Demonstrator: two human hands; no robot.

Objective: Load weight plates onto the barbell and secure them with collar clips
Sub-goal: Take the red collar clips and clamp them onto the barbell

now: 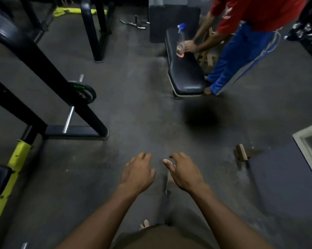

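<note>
A barbell (69, 119) with a chrome shaft lies across the black rack at the left, its end sticking out past one small black weight plate (84, 92) with a green label. My left hand (138, 172) and my right hand (184, 172) hang over the bare floor in the lower middle, palms down, fingers loosely spread, holding nothing. Both are well to the right of the barbell. I see no collar clips and no other loose plates.
The black and yellow rack frame (43, 72) fills the left side. A black padded bench (184, 69) stands at the upper right, where a person in a red shirt and blue trousers (245, 42) holds a spray bottle (181, 40). A wooden block (241, 152) lies on the floor at the right.
</note>
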